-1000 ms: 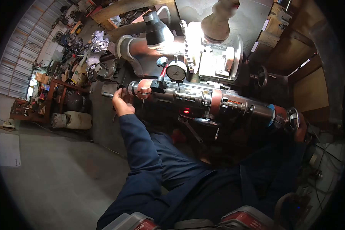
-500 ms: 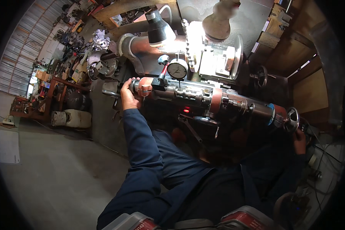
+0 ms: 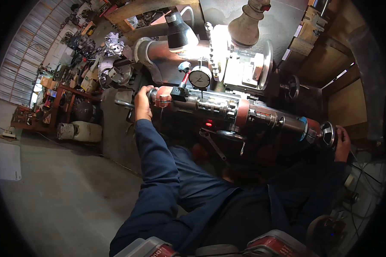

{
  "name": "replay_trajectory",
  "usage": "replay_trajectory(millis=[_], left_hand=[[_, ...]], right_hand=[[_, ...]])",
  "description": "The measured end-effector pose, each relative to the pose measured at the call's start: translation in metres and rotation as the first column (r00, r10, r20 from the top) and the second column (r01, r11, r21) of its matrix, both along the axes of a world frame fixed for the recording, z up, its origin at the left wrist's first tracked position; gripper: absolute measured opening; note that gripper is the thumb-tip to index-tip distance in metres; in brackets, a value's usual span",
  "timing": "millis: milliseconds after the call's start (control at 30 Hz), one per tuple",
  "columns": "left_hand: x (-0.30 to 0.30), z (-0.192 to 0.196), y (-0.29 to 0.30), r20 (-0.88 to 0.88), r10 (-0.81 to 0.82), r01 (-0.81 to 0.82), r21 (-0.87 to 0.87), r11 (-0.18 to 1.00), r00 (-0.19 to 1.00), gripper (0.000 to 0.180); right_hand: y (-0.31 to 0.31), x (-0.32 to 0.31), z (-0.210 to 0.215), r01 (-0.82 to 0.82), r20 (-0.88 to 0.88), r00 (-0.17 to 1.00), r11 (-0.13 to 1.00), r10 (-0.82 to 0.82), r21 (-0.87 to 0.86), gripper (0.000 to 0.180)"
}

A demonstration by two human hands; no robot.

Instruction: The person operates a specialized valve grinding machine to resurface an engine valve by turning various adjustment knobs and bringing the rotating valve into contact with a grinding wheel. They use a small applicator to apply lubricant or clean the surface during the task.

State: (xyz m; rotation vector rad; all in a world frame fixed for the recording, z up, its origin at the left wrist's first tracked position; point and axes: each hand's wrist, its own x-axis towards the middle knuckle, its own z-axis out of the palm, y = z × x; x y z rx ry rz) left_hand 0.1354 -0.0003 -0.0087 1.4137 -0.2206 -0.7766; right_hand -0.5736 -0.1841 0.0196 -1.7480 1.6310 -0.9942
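My left hand (image 3: 143, 105) is closed around the round metal end piece (image 3: 152, 95) at the left of a long machine spindle, beside a red clamp collar (image 3: 163, 97). My right hand (image 3: 342, 144) is raised beside the chrome handwheel (image 3: 328, 134) at the opposite end, its fingers apart near the rim; contact is unclear. Between the two ends, a shiny stepped shaft (image 3: 214, 107) lies in the machine. A round dial gauge (image 3: 200, 77) stands over it, its stem pointing down toward the shaft.
A black lamp (image 3: 179, 34) lights the grinding machine from behind. A second handwheel with a crank (image 3: 230, 135) sits at the front, near a hanging wrench (image 3: 213, 145). Metal parts (image 3: 113, 70) crowd the left bench. Cables (image 3: 362, 171) run at the right.
My right hand has moved up along the right side of the handwheel. The gauge's needle points differently. My left hand stays at the spindle end, its wrist shifted slightly.
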Motion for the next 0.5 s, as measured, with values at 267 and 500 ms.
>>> replay_trajectory(millis=[267,500], left_hand=[[0.025,-0.003,-0.019,0.424,-0.235,0.07,0.368,0.927,0.875,0.036],[0.01,0.011,-0.021,0.464,-0.4,0.088,0.561,0.823,0.79,0.045]], right_hand=[[-0.061,-0.04,-0.076,-0.258,0.701,0.71,0.9,-0.069,0.35,0.025],[-0.044,-0.104,-0.108,-0.273,-0.231,0.914,0.926,0.334,0.26,0.026]])
